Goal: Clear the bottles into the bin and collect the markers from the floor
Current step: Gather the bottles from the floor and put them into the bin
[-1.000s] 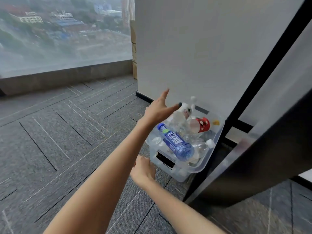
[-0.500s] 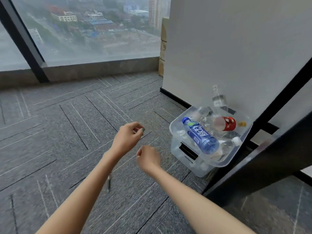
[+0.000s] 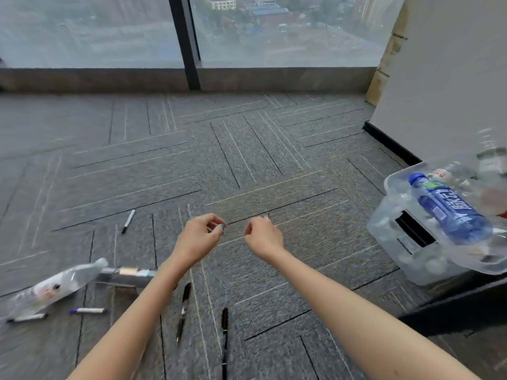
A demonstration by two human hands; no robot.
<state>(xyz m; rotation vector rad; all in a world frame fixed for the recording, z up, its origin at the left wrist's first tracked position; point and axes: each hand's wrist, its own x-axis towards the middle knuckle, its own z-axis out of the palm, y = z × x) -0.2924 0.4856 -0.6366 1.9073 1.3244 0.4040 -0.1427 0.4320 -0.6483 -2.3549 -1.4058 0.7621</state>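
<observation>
Clock bearings are taken from the hands, with 12 toward the window.

Both bare forearms enter from the lower edge and converge mid-frame. Left hand (image 3: 196, 239) and right hand (image 3: 263, 237) hang in the air just beside each other without touching. Each has its fingers loosely curled toward the thumb, and neither holds anything.

Nearest, at 6 o'clock, two black markers lie lengthwise on the grey striped carpet floor (image 3: 274, 165): one (image 3: 225, 338) is between the forearms, the other (image 3: 183, 311) is partly under the left forearm. At 8 o'clock lie a white marker with a purple cap (image 3: 87, 310) and another pale marker (image 3: 27, 318) that is blurred. Just beyond them a crushed clear plastic bottle (image 3: 55, 286) lies on its side. At 10 o'clock, well apart from the rest, is a white marker with a black cap (image 3: 128, 221).

At 3 o'clock the clear plastic bin (image 3: 406, 242) stands on the floor, piled with bottles. A blue-labelled bottle (image 3: 450, 212) lies across the top. The bin stands against the white wall panel (image 3: 452, 78), and a dark ledge (image 3: 452, 305) crosses in front of it.

From 11 to 1 o'clock open carpet runs to the sill and the window glass (image 3: 274, 28), which is split by a dark upright frame (image 3: 186, 42).
</observation>
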